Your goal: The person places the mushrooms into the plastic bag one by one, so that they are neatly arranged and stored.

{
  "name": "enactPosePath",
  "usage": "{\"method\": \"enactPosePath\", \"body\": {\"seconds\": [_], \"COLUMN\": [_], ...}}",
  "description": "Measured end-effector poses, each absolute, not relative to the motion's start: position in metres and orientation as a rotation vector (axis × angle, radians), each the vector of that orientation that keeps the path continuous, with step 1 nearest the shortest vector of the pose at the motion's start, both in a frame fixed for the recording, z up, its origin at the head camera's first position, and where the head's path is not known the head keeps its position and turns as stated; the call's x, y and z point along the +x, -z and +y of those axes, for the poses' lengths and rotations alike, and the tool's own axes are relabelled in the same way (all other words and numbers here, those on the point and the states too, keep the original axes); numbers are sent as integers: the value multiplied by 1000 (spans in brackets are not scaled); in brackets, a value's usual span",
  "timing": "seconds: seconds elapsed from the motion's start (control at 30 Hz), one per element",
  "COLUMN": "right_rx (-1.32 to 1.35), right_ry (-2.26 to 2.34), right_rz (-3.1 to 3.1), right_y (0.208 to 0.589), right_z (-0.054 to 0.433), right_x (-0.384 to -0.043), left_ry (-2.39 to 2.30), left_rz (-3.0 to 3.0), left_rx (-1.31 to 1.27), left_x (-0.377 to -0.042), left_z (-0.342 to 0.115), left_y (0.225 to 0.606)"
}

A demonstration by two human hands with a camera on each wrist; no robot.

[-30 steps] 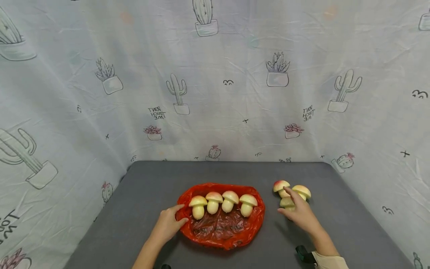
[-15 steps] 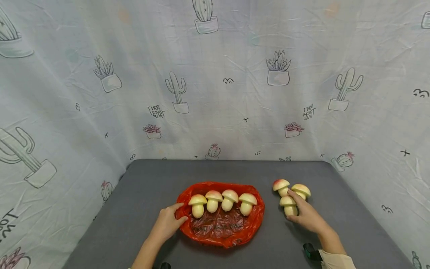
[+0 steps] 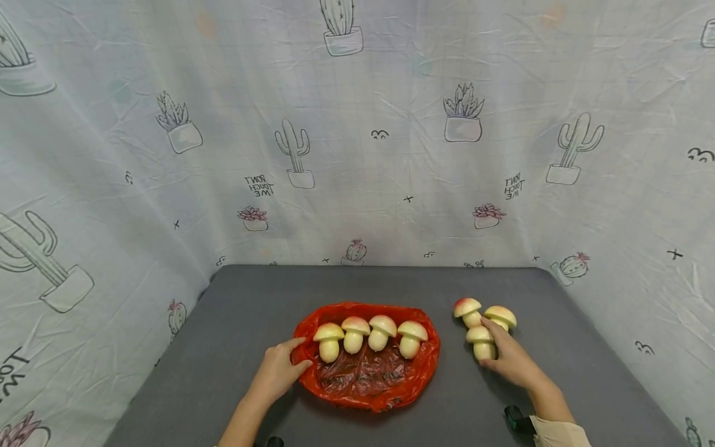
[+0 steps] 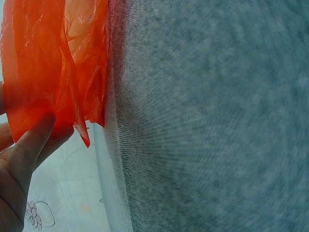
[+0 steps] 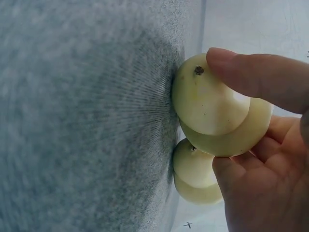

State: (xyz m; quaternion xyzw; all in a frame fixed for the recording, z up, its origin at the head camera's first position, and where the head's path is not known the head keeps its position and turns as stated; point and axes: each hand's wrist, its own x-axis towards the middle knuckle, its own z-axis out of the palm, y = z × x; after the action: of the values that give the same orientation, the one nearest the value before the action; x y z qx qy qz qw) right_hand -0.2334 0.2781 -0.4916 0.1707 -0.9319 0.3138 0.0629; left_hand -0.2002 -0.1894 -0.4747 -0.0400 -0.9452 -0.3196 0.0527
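Note:
My left hand (image 3: 279, 370) pinches the left rim of an opened red plastic bag (image 3: 357, 397); in the left wrist view the thumb and fingers hold the thin orange-red film (image 4: 43, 63). Inside the bag, several toy mushrooms (image 3: 382, 335) with pale stems and yellow-pink caps lie in a row. On the right, my right hand (image 3: 511, 360) grips a toy mushroom (image 3: 481, 344) lying on the table. Up close in the right wrist view, the thumb lies over this mushroom (image 5: 207, 101) and fingers curl under it. Two more mushrooms (image 3: 467, 308) lie just beyond that hand.
The table has a dark grey cloth (image 3: 251, 310). A pale curtain (image 3: 357, 161) printed with cacti surrounds its back and sides. A black-green strap piece (image 3: 518, 420) hangs at my right wrist, by a cream sleeve (image 3: 558, 433).
My right hand has come down and rightward from above the loose mushrooms and closed round the nearest one, which has shifted very slightly. My left hand stays at the bag's rim.

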Motion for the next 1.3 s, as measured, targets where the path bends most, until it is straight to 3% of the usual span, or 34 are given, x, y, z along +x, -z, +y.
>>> {"method": "enactPosePath", "body": {"seconds": [0.5,0.97,1.3], "right_rx": [412,586,762], "right_ry": [-1070,-1356,-1565], "right_rz": [-2793,-2689,-2609], "right_y": [482,470,469], "right_z": [277,248,193], "right_x": [-227,-221,-215], "left_ry": [975,980,979], "left_rz": [-2872,-2863,-2853], "left_rx": [-131,-147,-149], "left_x": [-197,-199,-199], "left_z": [-190,-188,-189], "left_y": [474,476,476]}}
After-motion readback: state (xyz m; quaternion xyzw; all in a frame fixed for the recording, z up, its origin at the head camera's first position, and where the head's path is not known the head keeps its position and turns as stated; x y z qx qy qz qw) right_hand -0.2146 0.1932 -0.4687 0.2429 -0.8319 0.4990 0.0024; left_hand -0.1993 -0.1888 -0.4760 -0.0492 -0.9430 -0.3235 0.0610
